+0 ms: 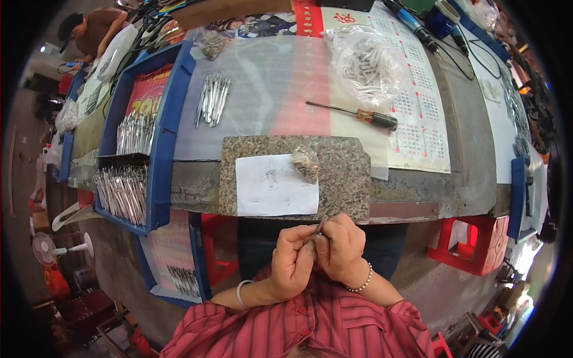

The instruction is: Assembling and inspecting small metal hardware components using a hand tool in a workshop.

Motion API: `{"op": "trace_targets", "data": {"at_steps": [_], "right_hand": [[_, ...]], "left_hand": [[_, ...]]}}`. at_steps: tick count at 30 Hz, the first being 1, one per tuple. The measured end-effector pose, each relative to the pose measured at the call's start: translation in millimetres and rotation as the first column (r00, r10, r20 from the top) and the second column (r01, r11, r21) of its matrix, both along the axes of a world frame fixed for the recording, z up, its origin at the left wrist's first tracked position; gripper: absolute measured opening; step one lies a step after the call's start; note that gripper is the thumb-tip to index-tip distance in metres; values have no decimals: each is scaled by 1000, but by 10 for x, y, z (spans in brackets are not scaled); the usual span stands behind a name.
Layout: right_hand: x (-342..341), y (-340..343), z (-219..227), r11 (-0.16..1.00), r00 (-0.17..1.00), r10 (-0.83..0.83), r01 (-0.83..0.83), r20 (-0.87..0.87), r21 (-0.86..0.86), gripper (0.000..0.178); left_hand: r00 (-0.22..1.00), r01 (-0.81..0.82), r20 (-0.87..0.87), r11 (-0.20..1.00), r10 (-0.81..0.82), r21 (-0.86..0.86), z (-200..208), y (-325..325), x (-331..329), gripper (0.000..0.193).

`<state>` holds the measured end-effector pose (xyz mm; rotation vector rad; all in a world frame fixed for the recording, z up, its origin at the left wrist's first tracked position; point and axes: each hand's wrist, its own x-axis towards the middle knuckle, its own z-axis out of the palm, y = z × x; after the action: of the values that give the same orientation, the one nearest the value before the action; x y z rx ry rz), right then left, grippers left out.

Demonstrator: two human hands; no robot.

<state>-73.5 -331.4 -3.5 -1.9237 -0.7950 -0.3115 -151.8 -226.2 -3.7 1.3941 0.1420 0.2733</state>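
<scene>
Red striped shirt (268,325) cloth fills the space just below the hands, nearest the camera. The left hand (292,259) and the right hand (341,247) meet with bent fingers, thumbs and fingertips pinching a slim dark piece (323,225) between them; its lower end is hidden by the fingers. The piece sits at the top of the joined hands, just before the near edge of a granite slab (349,173) on the counter (418,190). Straight beyond the hands, a white paper (256,194) with dark specks lies on the slab, and a small clear bag (305,165) overlaps its far right corner. Farther off and to the right of the hands are a screwdriver (376,119) and a plastic bag of pale tubes (370,65). Well left of the hands, silvery metal rods (122,194) stack in a blue tray (159,191); more lie in a loose bundle (213,100) beyond the hands, to their left.
</scene>
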Motion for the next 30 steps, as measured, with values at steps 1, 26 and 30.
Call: {"op": "trace_targets", "data": {"at_steps": [1, 26, 30], "right_hand": [[-21, 4, 23, 999, 999, -7, 6, -36, -50, 14], [-263, 241, 290, 882, 685, 420, -463, -596, 90, 52], [-208, 398, 199, 804, 662, 463, -593, -589, -34, 48]], "left_hand": [[1000, 24, -13, 1000, -24, 12, -18, 8, -9, 26], [944, -236, -159, 929, 288, 285, -177, 1162, -1103, 28], [638, -298, -237, 518, 733, 802, -491, 1919, -2170, 18]]}}
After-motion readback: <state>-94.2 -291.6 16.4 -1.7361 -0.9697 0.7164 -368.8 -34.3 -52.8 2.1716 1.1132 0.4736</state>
